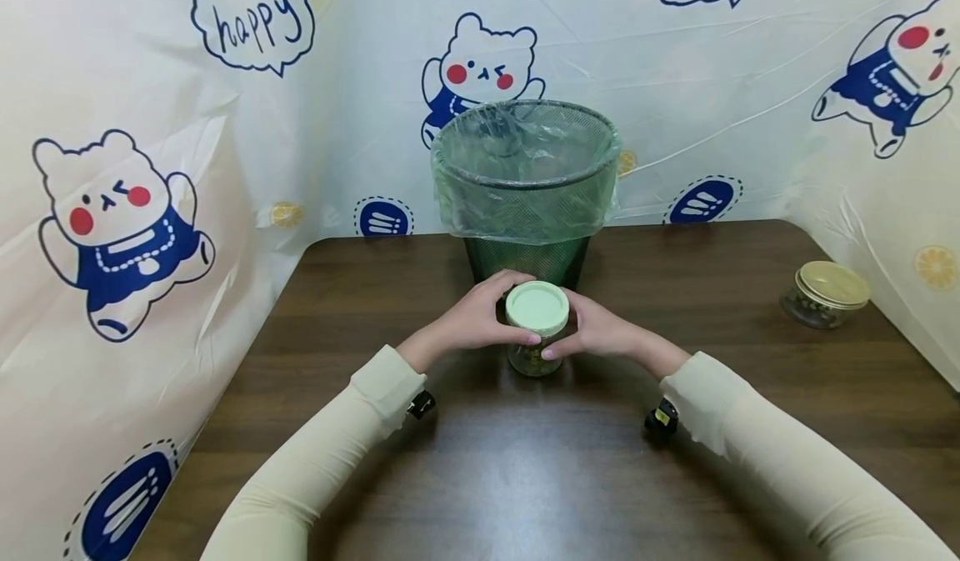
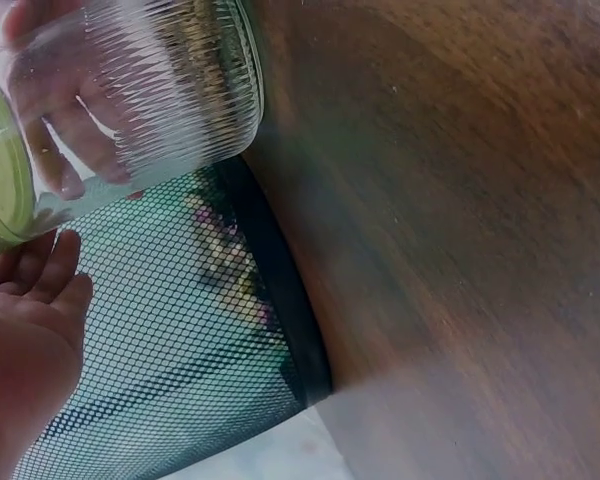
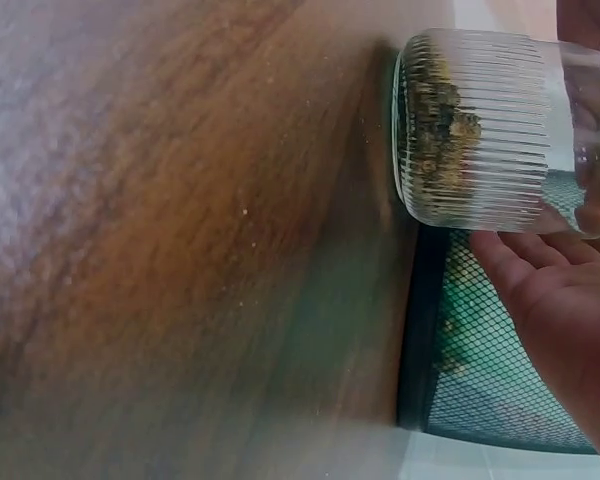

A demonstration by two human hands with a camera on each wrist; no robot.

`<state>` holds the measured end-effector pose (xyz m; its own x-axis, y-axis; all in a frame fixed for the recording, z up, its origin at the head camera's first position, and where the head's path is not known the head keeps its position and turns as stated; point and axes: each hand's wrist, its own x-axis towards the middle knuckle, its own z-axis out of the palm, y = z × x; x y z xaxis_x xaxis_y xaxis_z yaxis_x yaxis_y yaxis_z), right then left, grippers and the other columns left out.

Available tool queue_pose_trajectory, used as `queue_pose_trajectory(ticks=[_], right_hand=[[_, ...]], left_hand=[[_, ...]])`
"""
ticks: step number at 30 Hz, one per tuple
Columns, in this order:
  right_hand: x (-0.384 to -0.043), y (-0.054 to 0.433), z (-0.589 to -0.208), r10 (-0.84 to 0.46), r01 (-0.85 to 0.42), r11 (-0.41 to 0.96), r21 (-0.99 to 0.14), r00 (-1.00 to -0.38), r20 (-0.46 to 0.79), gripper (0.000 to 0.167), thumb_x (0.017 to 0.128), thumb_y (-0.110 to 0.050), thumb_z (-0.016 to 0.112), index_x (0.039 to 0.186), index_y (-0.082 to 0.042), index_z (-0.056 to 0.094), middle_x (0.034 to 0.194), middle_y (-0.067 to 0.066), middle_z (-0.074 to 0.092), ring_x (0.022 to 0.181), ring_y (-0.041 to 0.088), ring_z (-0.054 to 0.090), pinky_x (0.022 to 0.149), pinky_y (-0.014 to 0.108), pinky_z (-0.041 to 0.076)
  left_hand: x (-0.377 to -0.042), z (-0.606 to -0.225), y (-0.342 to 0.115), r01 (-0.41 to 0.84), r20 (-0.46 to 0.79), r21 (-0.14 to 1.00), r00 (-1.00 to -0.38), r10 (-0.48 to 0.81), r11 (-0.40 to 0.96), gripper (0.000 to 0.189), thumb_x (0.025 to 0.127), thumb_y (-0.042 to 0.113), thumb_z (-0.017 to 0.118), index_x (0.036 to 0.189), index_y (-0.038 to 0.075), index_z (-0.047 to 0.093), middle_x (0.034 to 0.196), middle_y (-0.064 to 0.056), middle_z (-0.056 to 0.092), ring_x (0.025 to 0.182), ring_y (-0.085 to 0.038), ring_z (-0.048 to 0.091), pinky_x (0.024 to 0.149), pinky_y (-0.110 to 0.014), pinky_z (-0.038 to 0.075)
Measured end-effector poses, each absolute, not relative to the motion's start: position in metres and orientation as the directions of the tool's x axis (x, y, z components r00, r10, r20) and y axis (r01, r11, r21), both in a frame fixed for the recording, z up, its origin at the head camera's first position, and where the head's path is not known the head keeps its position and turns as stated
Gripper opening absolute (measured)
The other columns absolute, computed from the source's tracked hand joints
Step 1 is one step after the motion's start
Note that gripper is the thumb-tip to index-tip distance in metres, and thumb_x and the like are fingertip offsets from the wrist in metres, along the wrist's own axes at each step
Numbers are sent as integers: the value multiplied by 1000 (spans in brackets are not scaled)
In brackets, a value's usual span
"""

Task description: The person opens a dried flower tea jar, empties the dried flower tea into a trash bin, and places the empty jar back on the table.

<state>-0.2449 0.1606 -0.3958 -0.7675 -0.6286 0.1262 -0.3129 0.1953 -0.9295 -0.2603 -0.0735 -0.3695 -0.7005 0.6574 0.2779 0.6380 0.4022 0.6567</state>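
A ribbed glass jar [image 1: 534, 363] with a pale green lid [image 1: 537, 306] stands upright on the table, between both hands. Through its wall, dark and yellowish dried bits show in the bottom part of the jar [image 3: 445, 130]. My left hand [image 1: 480, 315] curls round the jar from the left, thumb across the front just below the lid. From the right, my right hand [image 1: 600, 328] does the same, its thumb a little lower on the glass. The other fingers of both hands reach behind the jar.
Right behind the jar stands a mesh waste bin [image 1: 528, 211] lined with a thin green bag; colourful bits show through its mesh near the base. A second, lower jar with a yellowish lid [image 1: 832, 284] sits by the table's right edge. Printed cloth [image 1: 360, 86] surrounds the table.
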Motion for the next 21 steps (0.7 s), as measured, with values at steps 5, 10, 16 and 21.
queue_pose_trajectory(ticks=[5,10,16,21], right_hand=[[-244,160,-398,-628,-319,192,-928,-767,134,78,76,-3,82,140,-2,39,133,11,49,121,24,46,100,43,39],[-243,160,-400,-618,-323,191,-927,-774,142,78,76,-5,82,142,-5,39,134,10,49,120,23,48,96,40,43],[-243,161,-406,-604,-330,185,-926,-781,158,78,75,-6,83,142,-7,42,133,7,52,118,22,51,97,39,43],[-243,161,-408,-602,-339,185,-922,-781,166,77,76,-6,83,142,-7,42,133,7,52,118,22,51,96,38,44]], left_hand=[[-259,-371,-72,630,294,656,-720,629,415,72,71,36,87,131,13,55,125,4,55,113,-10,50,94,-36,42],[-256,-375,-70,622,309,658,-737,600,424,71,70,36,87,131,13,56,125,3,56,112,-10,51,93,-36,43],[-250,-380,-69,598,327,689,-761,560,409,71,71,33,86,132,13,56,126,3,56,112,-11,52,93,-36,44],[-247,-381,-67,595,345,695,-769,539,404,71,71,33,86,132,13,57,128,3,56,113,-11,52,93,-38,44]])
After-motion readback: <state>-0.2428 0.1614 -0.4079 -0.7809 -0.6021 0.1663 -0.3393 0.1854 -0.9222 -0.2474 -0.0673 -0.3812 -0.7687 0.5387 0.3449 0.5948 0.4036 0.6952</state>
